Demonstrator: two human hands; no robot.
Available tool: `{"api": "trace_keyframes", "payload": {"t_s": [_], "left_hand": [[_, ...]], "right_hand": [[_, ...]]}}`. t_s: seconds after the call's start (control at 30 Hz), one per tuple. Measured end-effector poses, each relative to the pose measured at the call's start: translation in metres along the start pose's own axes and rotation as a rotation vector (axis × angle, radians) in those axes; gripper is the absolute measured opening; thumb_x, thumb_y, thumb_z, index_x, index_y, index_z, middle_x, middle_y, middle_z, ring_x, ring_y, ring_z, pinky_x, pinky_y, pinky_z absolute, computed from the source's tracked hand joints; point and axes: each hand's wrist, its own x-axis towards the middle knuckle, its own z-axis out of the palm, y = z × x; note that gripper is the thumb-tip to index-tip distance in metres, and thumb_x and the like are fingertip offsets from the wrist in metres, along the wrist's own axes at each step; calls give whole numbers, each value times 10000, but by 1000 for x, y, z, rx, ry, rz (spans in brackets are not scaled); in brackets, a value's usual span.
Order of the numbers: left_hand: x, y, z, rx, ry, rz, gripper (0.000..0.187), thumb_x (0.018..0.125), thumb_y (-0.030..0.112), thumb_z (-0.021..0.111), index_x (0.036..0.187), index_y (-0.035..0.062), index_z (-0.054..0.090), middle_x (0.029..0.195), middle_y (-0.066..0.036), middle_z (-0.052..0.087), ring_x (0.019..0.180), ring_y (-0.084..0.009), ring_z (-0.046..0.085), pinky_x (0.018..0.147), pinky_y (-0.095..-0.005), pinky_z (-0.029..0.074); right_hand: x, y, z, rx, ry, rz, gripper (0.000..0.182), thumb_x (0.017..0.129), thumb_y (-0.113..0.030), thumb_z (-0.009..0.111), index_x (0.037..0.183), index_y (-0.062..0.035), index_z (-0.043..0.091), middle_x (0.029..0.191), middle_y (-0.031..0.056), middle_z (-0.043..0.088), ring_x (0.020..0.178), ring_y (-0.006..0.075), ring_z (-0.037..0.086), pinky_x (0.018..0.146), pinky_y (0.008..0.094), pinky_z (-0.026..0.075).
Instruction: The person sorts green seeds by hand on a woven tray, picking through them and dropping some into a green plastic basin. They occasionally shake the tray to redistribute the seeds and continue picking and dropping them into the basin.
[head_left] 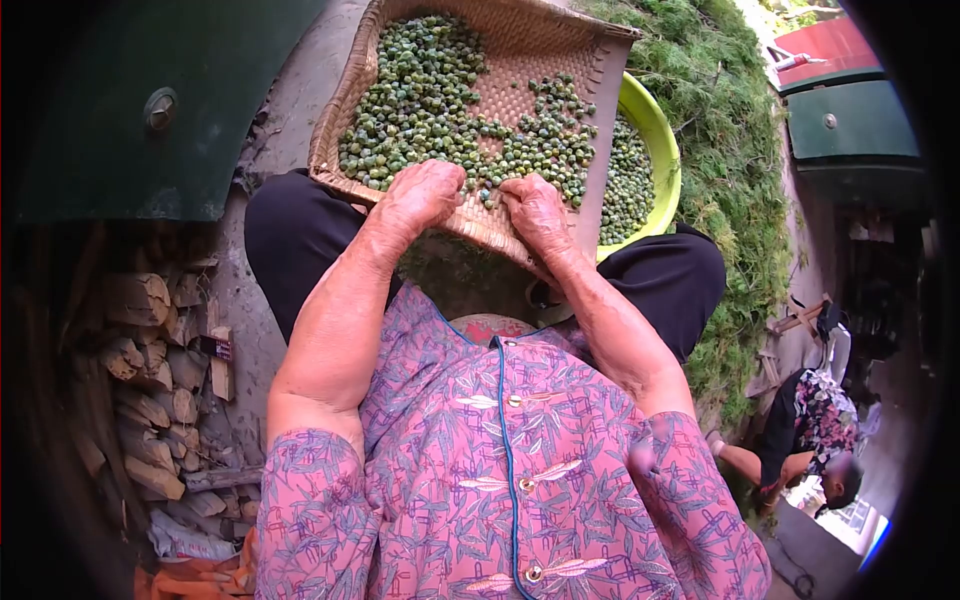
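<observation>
A woven tray (500, 95) rests across my lap, with many small green round fruits (415, 90) spread over it in two heaps. Over the tray's near edge, my left hand (425, 192) has its fingers curled down among the fruits, and its fingertips are hidden. Close to its right, my right hand (537, 208) is bent with fingers pressed together at the edge of the smaller heap. What either hand holds, if anything, is too small to make out. Partly under the tray's right side stands a lime-green basin (668, 165) with more of the green fruits in it.
Cut green branches (735, 190) lie along the right. Split firewood (150, 400) is stacked at the left below a dark green panel (140, 110). Another person (825, 415) in a flowered top is at the lower right. An orange cloth (195, 580) lies at the lower left.
</observation>
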Motion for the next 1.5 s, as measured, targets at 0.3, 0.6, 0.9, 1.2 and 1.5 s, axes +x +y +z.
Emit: {"api": "trace_keyframes", "payload": {"t_s": [0.3,0.6,0.9,1.2,1.5], "left_hand": [[0,2,-2,10,9,7,213,758,221,611,892,59,646,831,-178,644,827,-350,617,720,-439,475],[-1,5,-4,33,-21,-15,212,760,220,609,892,57,644,839,-177,645,834,-348,617,722,-441,475],[-1,6,-6,13,-23,-39,217,752,221,604,898,70,658,848,-175,650,838,-339,622,730,-437,477],[-4,2,-3,21,0,-15,210,768,228,622,901,68,649,843,-168,643,849,-343,612,731,-440,468],[-4,8,-5,-11,61,39,170,750,180,591,817,23,588,786,-199,613,806,-382,594,699,-471,447]], "right_hand": [[5,-13,2,-68,-73,-31,242,727,-164,691,968,-143,697,824,134,565,802,313,598,714,409,476],[2,-13,-1,-99,-77,-83,107,732,-133,640,830,-113,678,807,135,555,757,319,607,668,420,487],[12,-10,4,-270,-207,-242,129,789,-97,503,768,-43,617,857,157,584,778,328,627,662,434,503],[-11,-12,-36,275,-54,30,126,767,-129,591,797,-8,605,796,162,586,783,318,581,727,399,463],[-74,-60,-77,216,-638,-366,91,743,-17,628,832,-35,622,789,97,573,771,288,579,700,367,467]]}}
